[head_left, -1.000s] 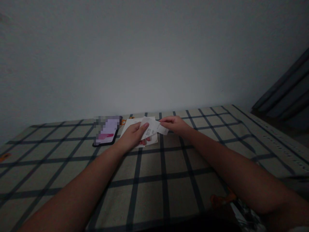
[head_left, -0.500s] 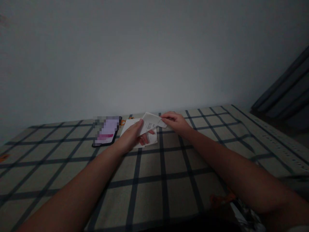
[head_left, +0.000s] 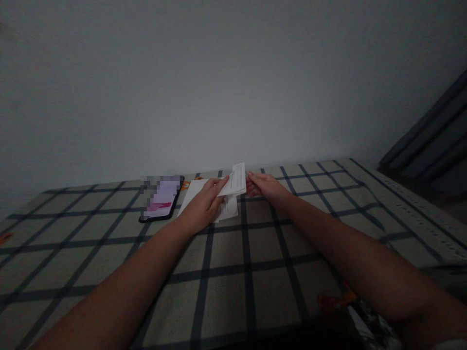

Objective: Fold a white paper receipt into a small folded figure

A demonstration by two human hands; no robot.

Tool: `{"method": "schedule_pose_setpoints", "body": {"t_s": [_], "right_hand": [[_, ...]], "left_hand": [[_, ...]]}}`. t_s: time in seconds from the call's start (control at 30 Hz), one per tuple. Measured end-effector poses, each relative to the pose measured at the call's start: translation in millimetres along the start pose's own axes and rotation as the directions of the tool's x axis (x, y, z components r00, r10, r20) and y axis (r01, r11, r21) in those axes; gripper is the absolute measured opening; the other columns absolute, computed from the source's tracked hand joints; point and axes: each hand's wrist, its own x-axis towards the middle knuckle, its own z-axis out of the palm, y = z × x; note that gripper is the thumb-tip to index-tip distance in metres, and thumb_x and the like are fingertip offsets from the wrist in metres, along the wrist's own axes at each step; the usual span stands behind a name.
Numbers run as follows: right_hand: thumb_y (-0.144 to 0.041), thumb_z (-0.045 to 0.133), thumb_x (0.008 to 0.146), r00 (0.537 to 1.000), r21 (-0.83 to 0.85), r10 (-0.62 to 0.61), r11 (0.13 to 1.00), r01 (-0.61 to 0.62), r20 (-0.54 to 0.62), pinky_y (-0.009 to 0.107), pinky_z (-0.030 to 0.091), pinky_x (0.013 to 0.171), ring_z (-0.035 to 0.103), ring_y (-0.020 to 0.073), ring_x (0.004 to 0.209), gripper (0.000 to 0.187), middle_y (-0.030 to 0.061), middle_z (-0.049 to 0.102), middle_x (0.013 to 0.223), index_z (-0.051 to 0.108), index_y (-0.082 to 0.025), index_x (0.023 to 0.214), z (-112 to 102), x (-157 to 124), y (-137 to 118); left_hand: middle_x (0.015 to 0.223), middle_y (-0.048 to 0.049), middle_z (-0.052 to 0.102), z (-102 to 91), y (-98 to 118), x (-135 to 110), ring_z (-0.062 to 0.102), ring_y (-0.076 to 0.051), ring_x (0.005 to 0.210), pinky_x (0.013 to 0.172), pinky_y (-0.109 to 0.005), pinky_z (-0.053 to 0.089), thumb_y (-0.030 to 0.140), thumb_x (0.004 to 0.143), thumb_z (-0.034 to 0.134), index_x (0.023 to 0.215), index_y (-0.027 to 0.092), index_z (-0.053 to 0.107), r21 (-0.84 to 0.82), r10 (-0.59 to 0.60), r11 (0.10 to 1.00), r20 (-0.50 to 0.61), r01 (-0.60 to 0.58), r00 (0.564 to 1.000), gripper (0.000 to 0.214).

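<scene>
Left hand (head_left: pixel 201 206): fingers hold the folded printed paper (head_left: pixel 238 181). Right hand (head_left: pixel 268 188): fingers curl beside its right edge; grip cannot be determined.

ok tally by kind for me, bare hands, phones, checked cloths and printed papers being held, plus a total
Bare hands: 2 (left hand, right hand)
Flat rectangular black-edged phone: 1
Beige fabric cloth with dark checks: 1
Folded white printed paper, in the left hand: 1
Total: 5
</scene>
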Motion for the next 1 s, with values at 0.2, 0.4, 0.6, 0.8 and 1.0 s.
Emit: {"method": "schedule_pose_setpoints", "body": {"t_s": [0.2,0.4,0.6,0.8,1.0], "right_hand": [[-0.042,0.062,0.082,0.996,0.045,-0.049,0.998,0.046,0.076,0.027,0.051,0.068,0.061,0.0122,0.069,0.027,0.0046,0.067,0.078,0.067,-0.015,0.082,2,-3,3],[-0.039,0.066,0.079,0.996,0.029,-0.085,0.996,0.084,0.035,0.026,0.049,0.065,0.059,0.0108,0.065,0.024,0.0016,0.065,0.072,0.066,-0.014,0.079,-1,-3,2],[-0.042,0.067,0.077,0.991,0.0,-0.123,0.992,0.123,0.049,0.025,0.046,0.063,0.055,0.0098,0.064,0.029,0.0,0.062,0.071,0.064,-0.014,0.077,0,-6,-4],[-0.047,0.068,0.076,0.992,0.045,-0.118,0.992,0.116,0.041,0.024,0.046,0.062,0.054,0.0095,0.062,0.032,-0.001,0.059,0.069,0.06,-0.016,0.074,2,-7,-5],[-0.047,0.068,0.075,0.993,0.044,-0.106,0.994,0.104,0.057,0.025,0.047,0.063,0.054,0.0097,0.063,0.033,-0.0013,0.058,0.069,0.057,-0.017,0.072,3,-8,-6]], "left_hand": [[0.136,-0.0119,0.044,2.4,4,-2,0.054,-0.026,0.112,0.083,-0.037,0.054,0.04,0.089,0.054,0.151,0.029,0.028,0.006,-0.059,0.998,0.044,0.059,0.997,0.068],[0.135,-0.0111,0.05,-1.2,7,0,0.049,-0.027,0.124,0.104,-0.042,0.041,0.043,0.088,0.057,0.146,0.024,0.04,0.079,-0.006,0.997,0.007,0.005,1.0,0.063],[0.14,-0.0104,0.053,-0.6,6,-3,0.054,-0.027,0.12,0.099,-0.041,0.045,0.049,0.086,0.058,0.141,0.023,0.048,-0.006,-0.083,0.996,0.028,0.084,0.996,0.062],[0.135,-0.0096,0.059,-5.4,15,-6,0.055,-0.027,0.121,0.104,-0.039,0.039,0.046,0.095,0.04,0.139,0.02,0.051,-0.156,-0.114,0.981,0.013,0.115,0.993,0.053],[0.11,-0.0091,0.07,-5.3,5,0,0.061,-0.026,0.102,0.093,-0.035,0.045,0.052,0.092,0.042,0.109,0.016,0.068,-0.348,-0.398,0.885,-0.216,0.31,0.892,0.048]]}}
